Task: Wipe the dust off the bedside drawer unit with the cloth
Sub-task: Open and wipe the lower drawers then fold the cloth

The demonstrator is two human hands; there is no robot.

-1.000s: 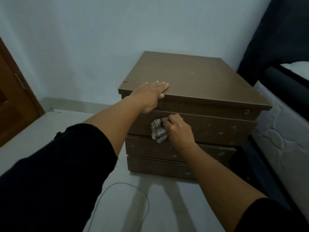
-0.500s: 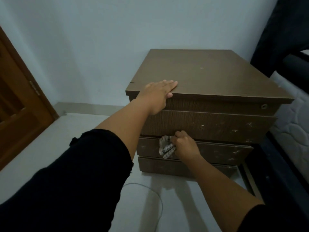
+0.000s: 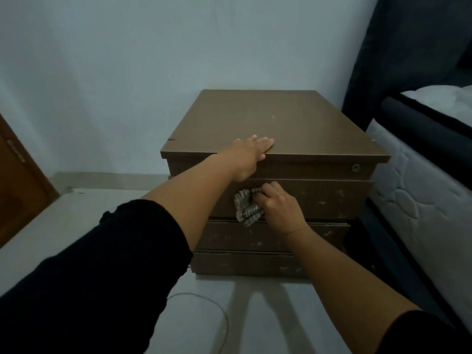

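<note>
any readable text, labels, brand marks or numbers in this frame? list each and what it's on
None: no readable text, label, brand or number.
The drawer unit shows only pale specks and a round lock.
The cloth in the right hand carries a woven pattern, no lettering.

The unit [image 3: 275,123] was brown, the cloth [image 3: 246,206] grey-and-white checked, the sleeves [image 3: 102,277] black, the wall [image 3: 178,47] pale blue.

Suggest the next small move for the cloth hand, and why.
Probably sweep the cloth rightward along the second drawer front. The right hand grips it near that drawer's left half, pale specks show to the right, and the left hand rests flat on the top edge.
</note>
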